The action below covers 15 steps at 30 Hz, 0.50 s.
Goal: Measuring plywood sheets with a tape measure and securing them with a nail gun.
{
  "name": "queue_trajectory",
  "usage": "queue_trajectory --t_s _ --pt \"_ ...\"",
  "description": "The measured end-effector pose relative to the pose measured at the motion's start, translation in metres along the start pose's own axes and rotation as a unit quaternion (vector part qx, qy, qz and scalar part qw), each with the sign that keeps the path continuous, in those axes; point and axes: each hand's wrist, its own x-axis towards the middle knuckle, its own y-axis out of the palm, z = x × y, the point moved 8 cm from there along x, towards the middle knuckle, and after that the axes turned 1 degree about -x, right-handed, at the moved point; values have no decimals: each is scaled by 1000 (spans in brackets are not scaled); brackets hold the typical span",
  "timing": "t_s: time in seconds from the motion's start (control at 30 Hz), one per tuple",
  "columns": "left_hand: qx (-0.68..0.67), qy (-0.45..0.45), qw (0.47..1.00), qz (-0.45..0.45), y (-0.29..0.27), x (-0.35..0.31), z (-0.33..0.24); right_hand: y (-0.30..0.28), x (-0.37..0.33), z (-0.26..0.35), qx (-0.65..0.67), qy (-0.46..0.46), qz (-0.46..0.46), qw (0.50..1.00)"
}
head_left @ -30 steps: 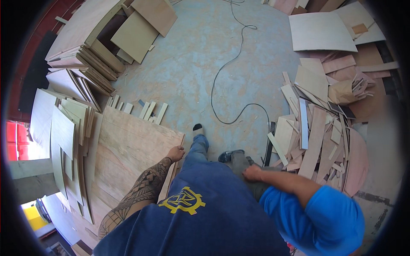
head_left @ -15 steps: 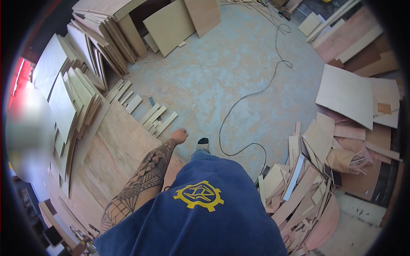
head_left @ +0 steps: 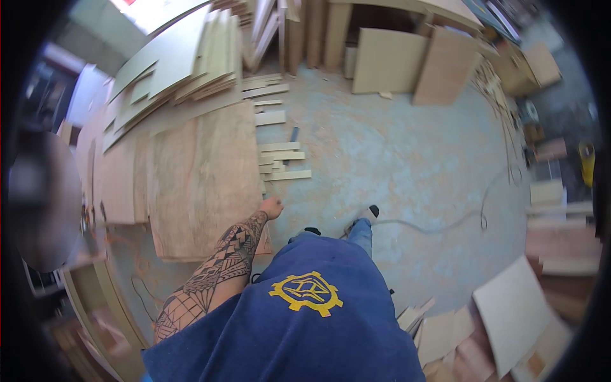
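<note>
Fingers (head_left: 279, 205) of the bare left hand (head_left: 270, 209) are loosely curled, not spread; whether they pinch anything small I cannot tell. The right hand is out of sight, so its grip is unknown. Nearest is the dark navy cloth shirt (head_left: 254, 337), bearing a yellow gear-shaped emblem (head_left: 307, 293) (the only marking clear enough to make out; no other label reads).

Just beside the left hand, the large tan rectangular plywood sheet (head_left: 200, 178) lies flat, its edge passing close to the wrist; contact is uncertain. Beyond it, pale narrow wooden strips (head_left: 283, 155) lie loose on the blue-grey dusty floor (head_left: 394, 153), seemingly unfastened. Cut pieces and layered pale plywood boards (head_left: 172, 63) suggest sawing and stacking are done; how much remains, I cannot judge. Farthest, a cream square board (head_left: 388, 60) and a reddish-brown rectangular board (head_left: 449, 67) stand leaning.
</note>
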Motion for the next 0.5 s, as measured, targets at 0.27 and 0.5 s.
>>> queue_trajectory --t_s 0.27,0.5 --pt "-83 -322 939 -88 29 -135 74 -228 209 119 36 -51 23 998" --pt "-310 -164 929 -121 73 -118 -143 -342 374 131 135 14 33 990"
